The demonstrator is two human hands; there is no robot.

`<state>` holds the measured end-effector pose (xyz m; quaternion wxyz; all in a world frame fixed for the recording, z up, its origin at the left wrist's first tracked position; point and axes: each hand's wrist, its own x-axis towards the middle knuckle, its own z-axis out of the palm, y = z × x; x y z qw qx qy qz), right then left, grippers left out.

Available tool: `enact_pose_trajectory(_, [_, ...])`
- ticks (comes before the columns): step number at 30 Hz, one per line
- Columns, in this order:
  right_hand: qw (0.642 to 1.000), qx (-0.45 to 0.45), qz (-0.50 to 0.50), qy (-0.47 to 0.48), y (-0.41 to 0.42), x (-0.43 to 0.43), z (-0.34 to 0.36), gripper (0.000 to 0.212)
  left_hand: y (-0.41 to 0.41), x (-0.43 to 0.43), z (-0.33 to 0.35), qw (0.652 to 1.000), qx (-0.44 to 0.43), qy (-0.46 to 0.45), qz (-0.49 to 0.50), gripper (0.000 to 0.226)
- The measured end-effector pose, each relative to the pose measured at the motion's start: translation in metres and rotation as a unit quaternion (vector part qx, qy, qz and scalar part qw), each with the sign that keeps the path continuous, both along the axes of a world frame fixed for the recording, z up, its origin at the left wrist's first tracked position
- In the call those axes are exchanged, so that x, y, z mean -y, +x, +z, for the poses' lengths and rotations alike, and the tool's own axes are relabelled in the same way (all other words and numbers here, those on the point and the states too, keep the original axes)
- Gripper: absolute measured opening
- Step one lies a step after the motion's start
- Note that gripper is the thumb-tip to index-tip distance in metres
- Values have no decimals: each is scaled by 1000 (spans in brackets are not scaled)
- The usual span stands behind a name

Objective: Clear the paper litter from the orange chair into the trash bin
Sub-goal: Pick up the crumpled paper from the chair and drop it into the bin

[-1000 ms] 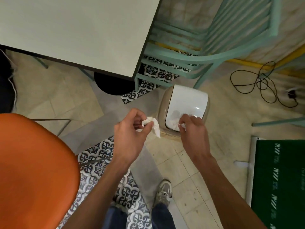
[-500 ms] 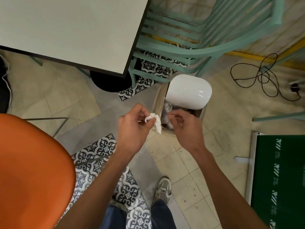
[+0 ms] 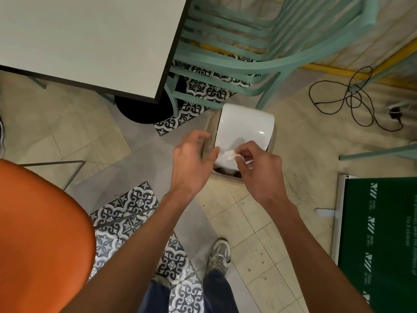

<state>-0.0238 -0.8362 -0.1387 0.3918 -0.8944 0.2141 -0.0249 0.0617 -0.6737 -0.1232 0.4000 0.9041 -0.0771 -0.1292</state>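
Note:
A crumpled white paper (image 3: 227,154) hangs over the near edge of the trash bin (image 3: 207,132), pinched at the fingertips of my right hand (image 3: 259,172). The bin is beige with a white swing lid (image 3: 246,127); a dark gap shows at the lid's near edge. My left hand (image 3: 191,161) hovers just left of the paper with fingers spread and nothing in it. The orange chair (image 3: 42,233) fills the lower left; no paper shows on the visible part of its seat.
A pale table (image 3: 90,41) stands at the upper left above a black round base (image 3: 144,109). A teal chair (image 3: 248,62) stands behind the bin. A black cable (image 3: 352,102) lies on the floor to the right, near a green panel (image 3: 381,240). My shoe (image 3: 220,256) is below.
My left hand let go of the paper and spread open. The right hand now pinches the paper. The bin's lid has swung back down from its tilted position.

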Motion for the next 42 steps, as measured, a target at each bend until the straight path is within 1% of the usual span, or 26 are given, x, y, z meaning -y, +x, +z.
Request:
enact_pose_trajectory(3, [991, -31, 42, -126, 4, -4, -2, 12, 6, 1, -6, 998, -32, 46, -9, 64])
enact_pose_trajectory(5, [984, -30, 63, -161, 8, -10, -1, 15, 10, 1, -13, 996, -67, 53, -26, 75])
enact_pose_trajectory(6, [982, -31, 72, -172, 10, -12, -1, 17, 12, 2, -16, 995, -73, 51, -35, 75])
enact_pose_trajectory(9, [976, -52, 86, -193, 14, -16, -3, 28, 15, -1, -22, 994, -69, 57, -59, 64])
enact_pose_trajectory(11, [978, -45, 78, -189, 14, -19, -3, 29, 16, -6, -21, 995, -60, 52, -64, 59])
enact_pose_trajectory(15, [982, -20, 43, -182, 13, -29, 3, 19, 12, -25, -14, 997, -37, 47, -52, 60])
enact_pose_trajectory(18, [983, -16, 39, -179, 11, -45, 11, 16, 1, -54, -1, 999, -30, 28, -20, 58])
enact_pose_trajectory(24, [989, 39, 30, -137, 8, -98, 24, 11, -31, -149, 25, 997, -7, 22, 76, 51])
enact_pose_trajectory(28, [992, 21, 85, -89, 12, -176, 25, 18, -51, -241, 32, 987, 14, 36, 158, 47])
enact_pose_trajectory(30, [992, 9, 108, -69, 11, -204, 25, 19, -57, -269, 28, 983, 14, 42, 181, 46])
enact_pose_trajectory(37, [966, -6, 256, -43, 21, -346, 20, 23, -85, -401, 24, 948, 32, 56, 313, 32])
enact_pose_trajectory(42, [942, -7, 333, -39, 33, -436, 13, 20, -99, -487, 14, 928, 18, 87, 362, 23])
